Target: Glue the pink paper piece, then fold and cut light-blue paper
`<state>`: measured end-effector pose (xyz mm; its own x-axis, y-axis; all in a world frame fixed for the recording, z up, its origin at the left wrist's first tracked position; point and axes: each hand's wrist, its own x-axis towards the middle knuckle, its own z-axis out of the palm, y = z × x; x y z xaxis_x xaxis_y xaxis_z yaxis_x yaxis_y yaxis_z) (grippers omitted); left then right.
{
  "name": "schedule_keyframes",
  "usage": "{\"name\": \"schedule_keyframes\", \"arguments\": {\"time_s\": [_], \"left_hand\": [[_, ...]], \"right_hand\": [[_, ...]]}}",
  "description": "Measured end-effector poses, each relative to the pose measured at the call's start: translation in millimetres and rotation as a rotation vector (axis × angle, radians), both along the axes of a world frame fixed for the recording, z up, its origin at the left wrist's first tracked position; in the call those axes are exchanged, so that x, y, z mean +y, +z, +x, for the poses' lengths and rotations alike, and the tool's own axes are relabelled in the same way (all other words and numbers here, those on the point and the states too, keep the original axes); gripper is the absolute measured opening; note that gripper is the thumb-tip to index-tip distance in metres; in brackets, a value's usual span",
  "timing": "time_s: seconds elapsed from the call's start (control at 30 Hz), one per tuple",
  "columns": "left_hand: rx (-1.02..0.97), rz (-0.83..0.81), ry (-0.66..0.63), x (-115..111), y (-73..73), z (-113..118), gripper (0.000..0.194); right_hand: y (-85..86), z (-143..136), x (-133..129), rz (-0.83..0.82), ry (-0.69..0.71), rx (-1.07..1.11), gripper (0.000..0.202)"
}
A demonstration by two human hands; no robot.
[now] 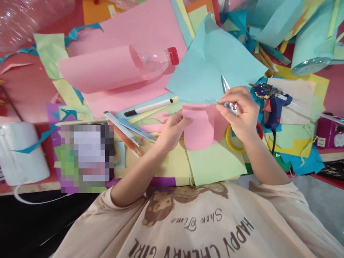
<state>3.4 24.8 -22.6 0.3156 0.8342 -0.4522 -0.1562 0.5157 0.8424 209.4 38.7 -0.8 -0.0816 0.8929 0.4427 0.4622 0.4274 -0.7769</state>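
Red tabletop shows only in patches beneath the layers of coloured paper in front of you. Nearest, a pale green sheet lies before your shirt. Just beyond it you hold a small pink piece with rounded lower corners; your left hand is closed on its left edge, thumb on top. Your right hand is at its upper right corner, thumb and forefinger brought together in a pinch, apparently on the end of a thin pale strip, though it is too fine to be sure. Scissors with a yellow and a red handle lie partly under that hand. To your left are some pens and a black-and-white marker; to your right, a blue glue gun. Farther off, a blue sheet lies next to a bottle on its side, its body covered in pink. A blue-covered bottle is at the far right. As far as you can judge, the covering is done and the pink piece is shaped; it is loose from the bottle, and how much remains cannot be told
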Motion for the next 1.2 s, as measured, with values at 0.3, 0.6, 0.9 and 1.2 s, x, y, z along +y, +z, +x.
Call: {"name": "schedule_keyframes", "arguments": {"time_s": [0.3, 0.6, 0.9, 1.2], "left_hand": [[0.041, 0.052, 0.016, -0.8, -1.4, -3.0, 0.019], [0.04, 0.052, 0.028, -0.9, -0.5, -1.6, 0.021], [0.031, 0.055, 0.022, -0.1, -0.4, -2.6, 0.022], [0.031, 0.016, 0.051, 0.5, 0.5, -1.7, 0.013]], "right_hand": [[1.2, 0.3, -3.4, -0.098, 0.035, -0.072, 0.005], [2.3, -0.4, -2.0, -0.122, 0.008, -0.077, 0.004], [-0.5, 2.3, -0.1, -0.046, 0.033, -0.119, 0.008], [-0.6, 2.9, 2.0, -0.004, 0.057, -0.12, 0.009]]}}
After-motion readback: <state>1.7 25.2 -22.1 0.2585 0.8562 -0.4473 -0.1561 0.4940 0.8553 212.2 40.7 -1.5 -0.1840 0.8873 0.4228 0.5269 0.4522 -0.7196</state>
